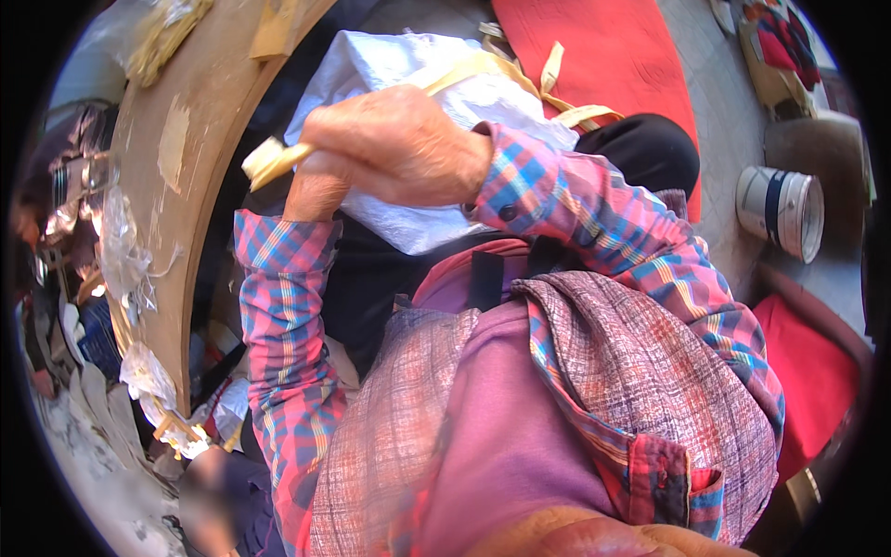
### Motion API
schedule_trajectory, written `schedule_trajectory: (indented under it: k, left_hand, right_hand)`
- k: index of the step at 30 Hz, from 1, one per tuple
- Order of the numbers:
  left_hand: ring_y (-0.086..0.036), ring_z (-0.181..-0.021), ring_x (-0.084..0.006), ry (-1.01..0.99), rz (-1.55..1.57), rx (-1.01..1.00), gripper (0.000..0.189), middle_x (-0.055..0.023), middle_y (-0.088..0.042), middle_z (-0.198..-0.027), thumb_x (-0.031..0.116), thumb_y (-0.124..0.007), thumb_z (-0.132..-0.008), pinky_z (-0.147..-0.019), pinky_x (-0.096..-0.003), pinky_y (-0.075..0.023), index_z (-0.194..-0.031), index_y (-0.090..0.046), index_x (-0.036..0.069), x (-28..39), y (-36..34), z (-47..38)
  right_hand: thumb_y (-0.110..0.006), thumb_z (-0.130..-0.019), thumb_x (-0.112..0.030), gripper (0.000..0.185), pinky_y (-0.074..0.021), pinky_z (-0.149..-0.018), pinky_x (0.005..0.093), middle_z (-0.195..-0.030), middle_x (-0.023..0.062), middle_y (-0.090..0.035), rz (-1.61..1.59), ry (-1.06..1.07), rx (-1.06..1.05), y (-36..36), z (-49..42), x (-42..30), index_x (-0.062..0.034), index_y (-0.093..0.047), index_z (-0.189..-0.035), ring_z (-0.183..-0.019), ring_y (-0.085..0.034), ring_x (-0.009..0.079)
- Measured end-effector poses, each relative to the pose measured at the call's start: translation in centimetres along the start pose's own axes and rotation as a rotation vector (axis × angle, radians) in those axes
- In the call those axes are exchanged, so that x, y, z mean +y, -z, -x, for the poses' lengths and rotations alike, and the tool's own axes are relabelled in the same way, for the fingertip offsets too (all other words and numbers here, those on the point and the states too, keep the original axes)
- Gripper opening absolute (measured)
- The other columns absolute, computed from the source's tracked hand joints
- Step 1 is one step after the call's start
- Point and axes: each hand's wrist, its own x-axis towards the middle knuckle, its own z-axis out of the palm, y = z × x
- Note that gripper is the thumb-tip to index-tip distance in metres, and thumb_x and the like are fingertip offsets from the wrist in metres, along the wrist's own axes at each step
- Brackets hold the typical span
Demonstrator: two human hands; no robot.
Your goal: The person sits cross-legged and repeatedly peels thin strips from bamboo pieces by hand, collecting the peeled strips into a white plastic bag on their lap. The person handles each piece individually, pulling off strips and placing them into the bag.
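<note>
A pale yellow strip of material (pixel 473 67) passes through my hands above a white woven plastic sheet (pixel 386 59) spread over my lap. My right hand (pixel 400 146), coming from the right of the view, is closed around the strip, with its bunched end sticking out to the left. Crossed beneath it, my left hand (pixel 317 188) shows only its wrist and a little of its back; its fingers are hidden. The strip's far part trails right, with a knotted or folded piece, over a red board or cloth (pixel 598 63).
A worn wooden table (pixel 209 118) curves along the left, with plastic bags and a wooden block (pixel 275 31) on it. A white bucket (pixel 779 212) stands on the floor at right, near a red-seated chair (pixel 807 383). Another person (pixel 237 501) is at bottom left.
</note>
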Motion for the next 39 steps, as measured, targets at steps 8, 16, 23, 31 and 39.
schedule_trajectory:
  k: [8,16,23,31,39]
  left_hand:
    - [-0.061,-0.07,-0.013,0.435,0.989,-0.458,0.068,-0.0123,-0.066,-0.087,0.052,-0.026,-0.101,-0.071,-0.0278,-0.0528,-0.125,-0.05,-0.007,2.8,-2.9,-0.1]
    - [-0.032,-0.046,-0.0006,0.276,0.944,-0.13,0.02,0.0069,-0.042,-0.06,0.021,-0.054,-0.097,-0.041,-0.0158,-0.0314,-0.096,-0.058,0.001,5.8,-1.3,0.7]
    - [-0.036,-0.052,-0.0007,-0.108,0.629,-0.145,0.018,0.0041,-0.047,-0.065,0.018,-0.054,-0.096,-0.048,-0.0164,-0.027,-0.1,-0.056,0.001,8.9,-2.1,5.1]
    - [-0.057,-0.073,-0.0144,-0.702,-0.583,0.486,0.012,-0.0109,-0.062,-0.103,0.002,-0.073,-0.077,-0.065,-0.0263,-0.0464,-0.088,-0.068,0.002,10.3,-2.1,5.7]
    - [-0.058,-0.079,-0.0089,-0.405,-0.114,0.316,0.006,-0.0024,-0.061,-0.088,0.004,-0.062,-0.091,-0.071,-0.0223,-0.048,-0.095,-0.061,0.0,8.2,-3.0,6.2]
  right_hand:
    - [-0.066,-0.08,-0.017,0.015,-0.0472,-0.056,0.0412,-0.069,0.0099,-0.056,-0.123,0.085,-0.208,-3.2,4.7,-4.1,-0.0071,-0.055,-0.08,-0.065,-0.061,0.0304]
    - [-0.064,-0.078,-0.014,0.011,-0.0484,-0.061,0.0402,-0.074,0.0121,-0.057,-0.238,0.057,0.177,-1.0,4.2,-5.9,-0.0072,-0.06,-0.087,-0.068,-0.059,0.0338]
    - [-0.044,-0.103,-0.029,0.036,-0.0457,-0.086,0.0271,-0.099,0.0081,-0.065,-0.491,-0.573,0.369,2.2,2.8,-6.1,0.0019,-0.062,-0.109,-0.093,-0.06,0.0142]
    - [-0.051,-0.096,-0.02,0.024,-0.0431,-0.056,0.0292,-0.072,0.0054,-0.06,-0.289,-0.334,0.02,3.7,1.8,-4.1,0.0022,-0.061,-0.098,-0.064,-0.057,0.015]
    - [-0.051,-0.099,-0.033,0.034,-0.0449,-0.058,0.0334,-0.077,0.0114,-0.061,-0.351,-0.569,-0.253,5.2,2.8,-3.7,-0.0004,-0.061,-0.102,-0.065,-0.058,0.0203]
